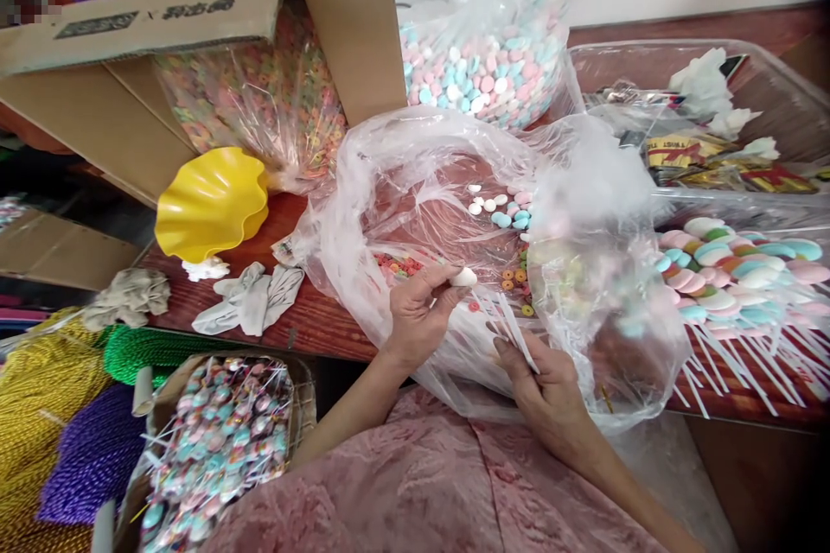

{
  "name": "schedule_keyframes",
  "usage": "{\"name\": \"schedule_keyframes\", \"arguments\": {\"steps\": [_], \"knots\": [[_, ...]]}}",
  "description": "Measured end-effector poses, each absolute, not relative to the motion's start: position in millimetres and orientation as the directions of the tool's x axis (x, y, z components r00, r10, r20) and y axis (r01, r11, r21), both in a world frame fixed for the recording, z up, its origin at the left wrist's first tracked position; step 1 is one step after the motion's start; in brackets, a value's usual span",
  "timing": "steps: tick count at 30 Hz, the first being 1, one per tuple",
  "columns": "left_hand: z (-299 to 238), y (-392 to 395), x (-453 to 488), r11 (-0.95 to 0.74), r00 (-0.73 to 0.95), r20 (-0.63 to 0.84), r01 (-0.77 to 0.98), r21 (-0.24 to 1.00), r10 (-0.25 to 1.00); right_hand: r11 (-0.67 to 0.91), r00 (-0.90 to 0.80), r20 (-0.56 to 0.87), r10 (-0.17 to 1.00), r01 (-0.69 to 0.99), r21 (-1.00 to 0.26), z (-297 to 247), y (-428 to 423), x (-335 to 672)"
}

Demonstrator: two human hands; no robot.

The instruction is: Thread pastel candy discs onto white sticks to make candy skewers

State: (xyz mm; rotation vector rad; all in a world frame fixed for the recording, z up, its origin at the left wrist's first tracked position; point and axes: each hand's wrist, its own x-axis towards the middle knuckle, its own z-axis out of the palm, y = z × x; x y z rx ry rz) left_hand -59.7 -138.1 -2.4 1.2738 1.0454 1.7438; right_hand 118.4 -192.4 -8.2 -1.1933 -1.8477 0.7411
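Observation:
Thumb and fingers of my left hand (420, 311) pinch a white round candy (463, 277). In my right hand (545, 376) are several thin white sticks (517, 328), their upper ends pointing toward the candy. Whether a stick touches the candy I cannot tell. Both hands are over a wide-open clear plastic bag (363, 147). Inside it lie white, pink and blue candies (502, 212), small red ring candies (397, 264) and orange and yellow rings (515, 278). To the right is a pile of candy skewers (745, 276), with white sticks projecting toward me.
Behind stand a cardboard box (363, 26) with bagged ring candies and a full bag of pastel candies (483, 60). A yellow wavy bowl (211, 203) and grey gloves (252, 298) lie left. A clear tray (648, 56) holds wrappers. Wrapped candy sticks (220, 432) fill a box below.

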Motion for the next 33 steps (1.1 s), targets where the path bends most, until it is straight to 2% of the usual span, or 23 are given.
{"name": "schedule_keyframes", "arguments": {"steps": [2, 4, 10, 14, 19, 23, 33], "knots": [[-3, -138, -64, -0.519, -0.171, 0.531, 0.110, 0.847, 0.830, 0.381, -0.241, 0.301, 0.923, 0.457, -0.804, -5, -192, 118], [-3, -139, -67, -0.567, -0.085, 0.598, 0.235, 0.790, 0.797, 0.377, -0.252, 0.289, 0.923, 0.458, -0.805, -2, -192, 119], [-9, -142, -68, -0.631, 0.072, 0.655, 0.363, 0.686, 0.753, 0.347, -0.244, 0.263, 0.933, 0.428, -0.834, -4, -194, 119], [-11, -143, -63, -0.666, 0.157, 0.661, 0.365, 0.651, 0.733, 0.294, -0.191, 0.233, 0.953, 0.412, -0.862, -17, -199, 118], [-7, -141, -61, -0.581, 0.159, 0.561, 0.293, 0.759, 0.813, 0.221, -0.102, 0.197, 0.975, 0.386, -0.896, -25, -198, 123], [-8, -138, -62, -0.577, 0.115, 0.566, 0.217, 0.787, 0.816, 0.197, -0.110, 0.168, 0.980, 0.383, -0.902, -29, -196, 126], [-12, -142, -44, -0.672, 0.230, 0.631, 0.259, 0.694, 0.741, 0.222, -0.019, 0.230, 0.973, 0.352, -0.910, -30, -185, 121]]}}
